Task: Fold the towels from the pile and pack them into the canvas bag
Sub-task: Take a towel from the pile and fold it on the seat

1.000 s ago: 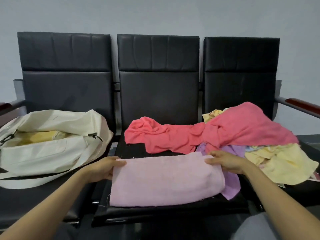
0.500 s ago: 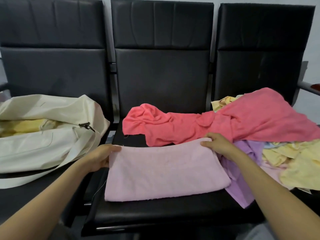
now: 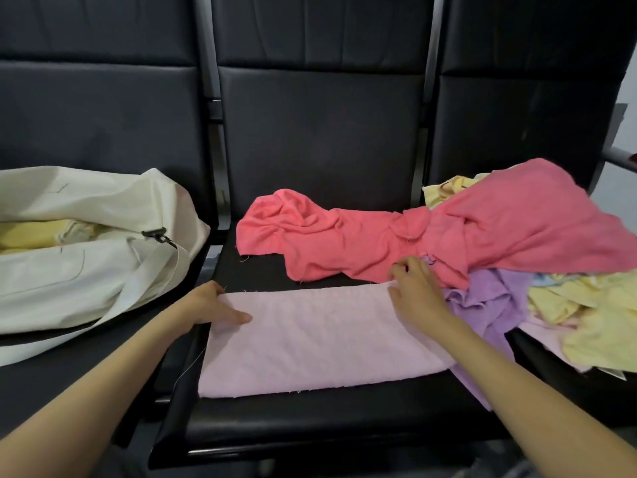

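Pink cloth first: the pink towel (image 3: 320, 339) lies flat on the middle seat (image 3: 310, 419), folded into a long strip. The left hand (image 3: 210, 305) holds its left end, with the thumb on top and the fingers (image 3: 215, 289) curled at the far corner. The right hand (image 3: 418, 294) sits on the far right corner. Its fingers are bent, with the tips close to the red towel (image 3: 379, 243). I cannot tell if they pinch the cloth or only press on it.

The step now looks like one more fold, end to end, to make the strip short enough to pack. To do it well, each hand should take both layers at its corner, so the under layer does not slip out. Bring one end over to meet the other and line up the edges. Then smooth the top flat from the fold outward.

Take care on the right. That end of the strip lies on the purple towel (image 3: 482, 305) and touches the red one, so a loose grab could lift those too. Take only the pink corner.

The canvas bag (image 3: 86, 270) lies open on the left seat, just beside the middle one, with a yellow towel (image 3: 31, 232) inside. The pile (image 3: 593, 322) on the right seat has plenty left to fold.
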Demonstrator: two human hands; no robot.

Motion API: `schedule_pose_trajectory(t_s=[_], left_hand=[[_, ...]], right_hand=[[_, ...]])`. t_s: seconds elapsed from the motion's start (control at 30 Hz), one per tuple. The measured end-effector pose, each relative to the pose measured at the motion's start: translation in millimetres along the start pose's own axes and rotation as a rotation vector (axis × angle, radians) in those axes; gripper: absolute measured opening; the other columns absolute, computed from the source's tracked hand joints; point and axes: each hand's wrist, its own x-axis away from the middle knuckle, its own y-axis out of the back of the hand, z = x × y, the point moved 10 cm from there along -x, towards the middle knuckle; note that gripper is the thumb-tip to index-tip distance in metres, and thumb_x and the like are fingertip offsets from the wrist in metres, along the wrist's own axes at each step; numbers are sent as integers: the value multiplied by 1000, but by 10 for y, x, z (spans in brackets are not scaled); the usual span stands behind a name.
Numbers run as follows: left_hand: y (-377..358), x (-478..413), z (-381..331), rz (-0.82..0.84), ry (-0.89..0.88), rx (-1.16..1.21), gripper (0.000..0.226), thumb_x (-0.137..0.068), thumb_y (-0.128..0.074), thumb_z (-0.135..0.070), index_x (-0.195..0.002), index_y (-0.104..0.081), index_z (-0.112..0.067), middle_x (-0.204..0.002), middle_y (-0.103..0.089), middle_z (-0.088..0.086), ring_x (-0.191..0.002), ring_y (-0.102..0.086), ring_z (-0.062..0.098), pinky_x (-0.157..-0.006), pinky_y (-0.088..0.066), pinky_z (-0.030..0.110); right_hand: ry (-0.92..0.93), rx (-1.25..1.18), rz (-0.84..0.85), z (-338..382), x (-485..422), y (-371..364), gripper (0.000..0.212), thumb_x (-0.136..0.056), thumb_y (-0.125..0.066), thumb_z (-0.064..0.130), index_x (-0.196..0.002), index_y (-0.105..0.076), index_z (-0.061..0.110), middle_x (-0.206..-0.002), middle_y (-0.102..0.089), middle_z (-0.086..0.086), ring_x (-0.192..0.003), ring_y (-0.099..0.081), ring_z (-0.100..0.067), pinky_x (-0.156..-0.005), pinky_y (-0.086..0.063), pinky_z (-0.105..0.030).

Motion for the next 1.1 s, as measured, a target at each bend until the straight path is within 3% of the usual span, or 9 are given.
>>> schedule_pose_trajectory(t_s=[0.07, 0.17, 0.37, 0.47, 0.57, 0.67, 0.8, 0.9, 1.1], left_hand=[[-68, 30, 53, 90, 39, -19, 76, -40, -93, -43, -100, -65, -6, -105, -68, 4, -99, -64, 21, -94, -50, 34], [-87, 57, -22, 37, 8, -56, 58, -65, -87, -35, -104, -61, -1, -108, -63, 1, -100, -60, 19, -90, -47, 29], [182, 71, -144, -180, -154, 255, 54, -84, -68, -39, -118, -42, -6, -114, -57, 7, -91, -59, 19, -84, -51, 41], [97, 165, -175, 1, -236, 343, 69, -85, -72, -29, -139, -29, -24, -123, -46, -6, -100, -59, 12, -79, -51, 28], [-75, 369, -210, 271, -259, 301, 68, -59, -87, -50, -121, -61, -45, -128, -55, -12, -108, -61, 9, -94, -49, 27], [-120, 473, -272, 342, -265, 353, 74, -54, -87, -33, -121, -59, -46, -136, -52, -7, -116, -58, 10, -100, -47, 30], [-208, 639, -609, 370, -315, 489, 88, -54, -85, -23, -133, -52, -45, -136, -52, -6, -121, -55, 21, -102, -43, 42], [-364, 752, -965, 358, -346, 574, 88, -55, -83, -14, -133, -53, -41, -138, -50, 1, -113, -54, 22, -97, -43, 43], [-889, 892, -1631, 411, -366, 464, 80, -78, -70, 2, -146, -38, -23, -132, -41, 5, -95, -55, 12, -70, -53, 20]], right_hand=[[58, -103, 95, 290, 94, -23, 21, -92, -57, 12, -111, -63, 5, -122, -50, -11, -119, -43, -29, -92, -34, -31], [175, -283, 312, 745, 329, -147, 32, -98, -53, 31, -126, -59, 15, -141, -43, -3, -134, -34, -19, -106, -24, -23], [355, -72, 634, 1201, 791, -662, 78, -82, -7, 74, -153, -4, 41, -161, 11, 13, -147, 16, -7, -118, 13, -37], [339, -42, 605, 1209, 787, -716, 94, -65, 10, 76, -152, 4, 42, -160, 16, 15, -145, 20, -5, -117, 17, -38], [336, -48, 596, 1206, 775, -726, 95, -63, 12, 76, -152, 5, 42, -160, 16, 16, -146, 19, -6, -117, 17, -38], [337, -61, 609, 1214, 791, -721, 95, -65, 11, 77, -152, 4, 41, -160, 15, 15, -146, 19, -6, -117, 16, -39], [286, -169, 626, 1184, 724, -693, 61, -99, -28, 58, -153, -12, 36, -161, 2, 14, -148, 8, -9, -120, 9, -37], [49, -649, 572, 1035, 579, -568, 44, -99, -53, 29, -141, -47, 21, -152, -39, 1, -139, -35, -14, -117, -24, -31], [-544, -1231, 447, 217, 446, -382, 16, -99, -52, 20, -109, -60, 11, -109, -66, -10, -92, -63, -21, -79, -51, -30]])
